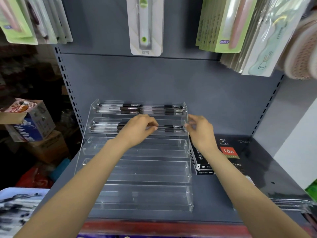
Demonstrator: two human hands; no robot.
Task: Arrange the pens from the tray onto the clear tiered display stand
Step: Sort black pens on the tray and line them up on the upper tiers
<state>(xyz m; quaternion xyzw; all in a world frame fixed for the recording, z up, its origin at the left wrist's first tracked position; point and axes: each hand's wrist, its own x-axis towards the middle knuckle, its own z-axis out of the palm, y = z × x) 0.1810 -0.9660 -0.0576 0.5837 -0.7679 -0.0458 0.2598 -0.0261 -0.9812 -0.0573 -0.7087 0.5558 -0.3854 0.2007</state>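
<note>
From the head camera, a clear tiered display stand (137,169) sits on a dark grey shelf (214,200) against a grey slotted back panel (171,79). Its top tier holds a row of clear-barrelled pens (142,109) with black grips, laid lengthwise, and the second tier holds more pens (106,127) of the same kind; the three lower tiers show only bare acrylic. The left hand (137,129) reaches over the second tier, its thumb and forefinger pinched on a pen (171,127) lying along that tier, the other fingers curled. The right hand (200,129) is at the right end of the same tier, its fingers (187,127) curled in toward the tip of that pen; motion blur hides whether they actually grip it. At the lower left corner a pale tray (18,208) carries a blurred heap of more pens, well apart from the stand. Just to the right of the stand lie black notebooks (240,152) with a red label reading "18K" and the words "Diary" and "DIARY". Above, carded packs hang from the panel: the centre one (145,26) is marked "NO.779", and green-backed packs (223,23) hang to the right, their purple tag too small to read. At the left a cardboard box (27,121) with blue print stands on other cartons
</note>
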